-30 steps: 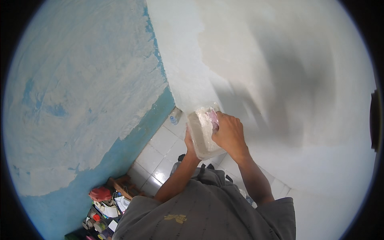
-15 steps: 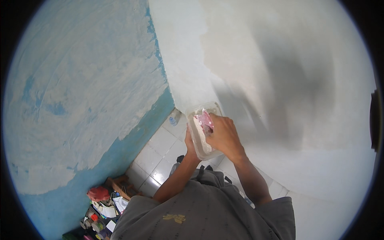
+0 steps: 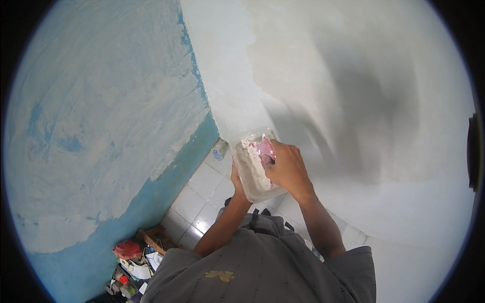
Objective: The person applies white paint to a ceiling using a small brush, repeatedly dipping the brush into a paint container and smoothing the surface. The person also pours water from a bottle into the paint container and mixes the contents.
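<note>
A clear plastic tub [image 3: 243, 174] with pale, creamy filler [image 3: 258, 174] in it is held out in front of me. My left hand [image 3: 238, 183] grips it from the left side and below, its fingers partly hidden by the tub. In my right hand [image 3: 289, 169] is a pinkish-red flat scraper [image 3: 263, 148], smeared with white filler. The scraper is inside the tub, against the filler near the right wall. My fingers are closed round it and cover much of its right part.
On the left rises a blue wall [image 3: 172, 174] largely coated with grey-white filler; a whitish wall [image 3: 323, 65] stands ahead and right. A clear bottle [image 3: 219, 151] sits in the corner on white floor tiles [image 3: 204, 183]. At lower left are a wooden piece [image 3: 157, 238] and cluttered items [image 3: 132, 267].
My right hand has shifted the scraper slightly rightward across the tub, with filler now gathered along its left edge. The tub, still in my left hand, has barely moved.
</note>
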`<state>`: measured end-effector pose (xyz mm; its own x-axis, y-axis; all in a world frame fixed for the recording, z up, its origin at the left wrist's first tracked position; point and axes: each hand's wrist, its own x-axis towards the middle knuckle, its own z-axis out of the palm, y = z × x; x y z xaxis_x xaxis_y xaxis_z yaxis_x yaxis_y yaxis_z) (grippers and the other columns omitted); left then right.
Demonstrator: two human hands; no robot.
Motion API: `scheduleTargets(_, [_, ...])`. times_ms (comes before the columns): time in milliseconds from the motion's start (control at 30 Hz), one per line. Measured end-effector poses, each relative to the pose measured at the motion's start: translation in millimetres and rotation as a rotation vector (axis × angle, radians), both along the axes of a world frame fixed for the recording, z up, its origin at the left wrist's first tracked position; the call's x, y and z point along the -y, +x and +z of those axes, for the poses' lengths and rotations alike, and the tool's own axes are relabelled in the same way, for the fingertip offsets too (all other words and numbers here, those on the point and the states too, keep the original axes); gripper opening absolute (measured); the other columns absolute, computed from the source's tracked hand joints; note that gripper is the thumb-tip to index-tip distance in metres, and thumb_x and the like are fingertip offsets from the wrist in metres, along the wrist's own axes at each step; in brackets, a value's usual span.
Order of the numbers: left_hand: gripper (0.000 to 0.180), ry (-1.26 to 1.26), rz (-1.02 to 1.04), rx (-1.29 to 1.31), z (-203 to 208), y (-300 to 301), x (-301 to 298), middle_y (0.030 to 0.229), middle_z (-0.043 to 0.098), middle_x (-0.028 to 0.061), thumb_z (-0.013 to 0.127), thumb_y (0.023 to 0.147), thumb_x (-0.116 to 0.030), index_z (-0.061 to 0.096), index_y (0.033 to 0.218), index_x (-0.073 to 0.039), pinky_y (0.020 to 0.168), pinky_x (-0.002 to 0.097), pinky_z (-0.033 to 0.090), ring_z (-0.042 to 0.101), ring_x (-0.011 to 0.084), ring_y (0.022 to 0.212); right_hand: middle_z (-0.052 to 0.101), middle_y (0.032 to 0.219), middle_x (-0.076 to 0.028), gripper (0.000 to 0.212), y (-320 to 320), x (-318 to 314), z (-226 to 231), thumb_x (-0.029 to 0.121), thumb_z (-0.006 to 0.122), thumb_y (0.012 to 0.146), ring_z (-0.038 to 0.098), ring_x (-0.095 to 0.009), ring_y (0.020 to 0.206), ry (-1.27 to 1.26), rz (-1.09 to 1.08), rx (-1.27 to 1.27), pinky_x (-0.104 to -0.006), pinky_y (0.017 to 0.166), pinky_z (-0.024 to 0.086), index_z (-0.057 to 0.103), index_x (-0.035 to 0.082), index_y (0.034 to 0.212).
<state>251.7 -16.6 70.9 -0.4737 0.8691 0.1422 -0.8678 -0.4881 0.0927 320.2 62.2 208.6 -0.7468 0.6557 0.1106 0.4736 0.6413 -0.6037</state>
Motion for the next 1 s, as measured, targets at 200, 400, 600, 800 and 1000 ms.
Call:
scheduleTargets(200, [0.056,0.034,-0.033,0.009,-4.6,0.4,2.2,0.137,0.050,0.0128,0.032,0.101,-0.047,0.040,0.143,-0.010,0.106,0.0450,0.041,0.051,0.0275,0.125,0.062,0.075,-0.026,0.018,-3.7,7.2,2.2,0.005,0.066,0.072,0.062,-0.046,0.076,0.017,0.009,-0.136,-0.0475,0.070,0.049,0.061,-0.005,0.086])
scheduleTargets(400, [0.052,-0.066,0.033,0.013,-5.1,2.9,1.8,0.133,0.054,0.0117,0.033,0.102,-0.044,0.043,0.140,-0.011,0.103,0.0435,0.044,0.054,0.0265,0.120,0.062,0.075,-0.026,0.018,-6.0,13.3,-7.3,0.007,0.066,0.073,0.062,-0.045,0.075,-0.037,0.037,-0.068,-0.0478,0.069,0.049,0.060,-0.004,0.085])
scheduleTargets(600, [0.052,-0.029,0.036,-0.009,-4.2,7.0,2.1,0.132,0.054,0.0117,0.033,0.102,-0.044,0.043,0.140,-0.010,0.101,0.0420,0.045,0.055,0.0266,0.118,0.063,0.075,-0.026,0.018,-0.5,8.5,-3.7,0.008,0.067,0.072,0.063,-0.045,0.077,-0.060,-0.007,-0.067,-0.0481,0.071,0.050,0.060,-0.004,0.084])
scheduleTargets(800, [0.055,-0.049,0.045,0.001,-1.1,8.1,2.6,0.133,0.054,0.0126,0.033,0.102,-0.046,0.043,0.140,-0.008,0.102,0.0430,0.046,0.055,0.0273,0.120,0.062,0.073,-0.026,0.017,5.1,2.8,-12.4,0.006,0.066,0.072,0.061,-0.045,0.074,0.019,-0.020,-0.163,-0.0490,0.070,0.049,0.060,-0.005,0.083])
scheduleTargets(1000, [0.061,-0.040,-0.022,0.012,1.7,6.9,4.3,0.139,0.049,0.0145,0.032,0.100,-0.050,0.039,0.143,-0.008,0.104,0.0464,0.044,0.051,0.0300,0.125,0.061,0.074,-0.027,0.015,10.7,-5.3,0.6,0.003,0.064,0.071,0.060,-0.046,0.074,0.037,-0.072,-0.041,-0.0485,0.070,0.048,0.058,-0.006,0.081])
